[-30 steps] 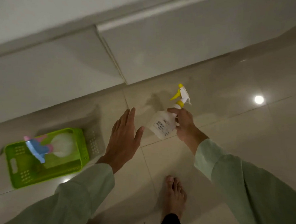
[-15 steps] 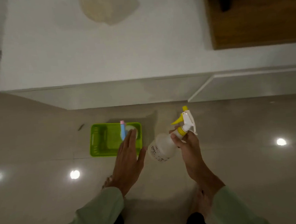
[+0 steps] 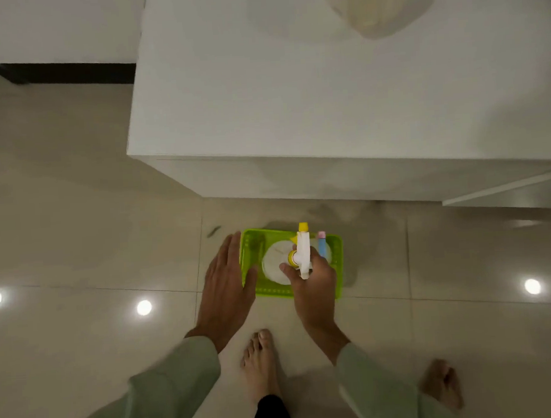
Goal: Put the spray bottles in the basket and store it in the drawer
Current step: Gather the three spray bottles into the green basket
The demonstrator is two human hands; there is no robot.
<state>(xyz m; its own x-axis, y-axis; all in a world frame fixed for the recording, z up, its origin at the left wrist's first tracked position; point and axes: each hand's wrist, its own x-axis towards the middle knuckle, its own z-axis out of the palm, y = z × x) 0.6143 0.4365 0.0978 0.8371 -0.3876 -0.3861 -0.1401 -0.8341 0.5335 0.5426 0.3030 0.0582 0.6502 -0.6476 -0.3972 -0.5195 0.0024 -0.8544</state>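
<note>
A lime green basket (image 3: 336, 263) lies on the tiled floor just in front of the white cabinet. My right hand (image 3: 311, 279) grips the neck of a white spray bottle with a yellow nozzle (image 3: 303, 251), holding it upright directly over the basket. Its round body (image 3: 273, 264) hides much of the basket's inside. A second bottle with a blue and pink head (image 3: 322, 244) lies in the basket at the right. My left hand (image 3: 225, 284) is flat and spread, empty, at the basket's left edge.
A white cabinet (image 3: 341, 99) fills the upper right, and a drawer front (image 3: 507, 192) sticks out slightly at its lower right. A pale bag (image 3: 377, 2) rests on the cabinet top. My bare feet (image 3: 260, 363) stand just behind the basket. Ceiling lights reflect off the glossy tiles.
My right hand carried the yellow-nozzled bottle leftward from beside the basket to right above it and turned it upright. My left hand shifted from over the basket to its left edge.
</note>
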